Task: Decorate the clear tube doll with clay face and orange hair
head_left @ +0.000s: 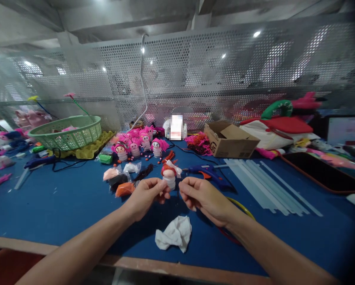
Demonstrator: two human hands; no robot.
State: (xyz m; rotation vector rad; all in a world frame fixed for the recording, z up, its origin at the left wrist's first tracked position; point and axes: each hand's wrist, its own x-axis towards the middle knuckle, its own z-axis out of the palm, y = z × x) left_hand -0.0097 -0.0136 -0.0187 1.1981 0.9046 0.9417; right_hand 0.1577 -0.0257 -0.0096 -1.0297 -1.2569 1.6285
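A small doll (169, 182) with red-orange hair, a blank peach face and a white ribbed body is upright just beyond my hands. My left hand (149, 194) is closed in a pinch at the doll's lower left side; its fingers overlap the doll's edge, and I cannot tell whether they touch it. To the doll's right, my right hand (202, 196) also pinches, thumb against forefinger. Anything between the fingertips of either hand is too small to make out. A crumpled white tissue (174, 234) lies on the blue table nearer to me.
Bagged clay (125, 189) lies left of the doll, with several pink-haired dolls (135, 147) behind. A blue glue gun (208, 172), translucent glue sticks (263, 186) and a cardboard box (232, 140) are on the right. A green basket (67, 132) stands at the left.
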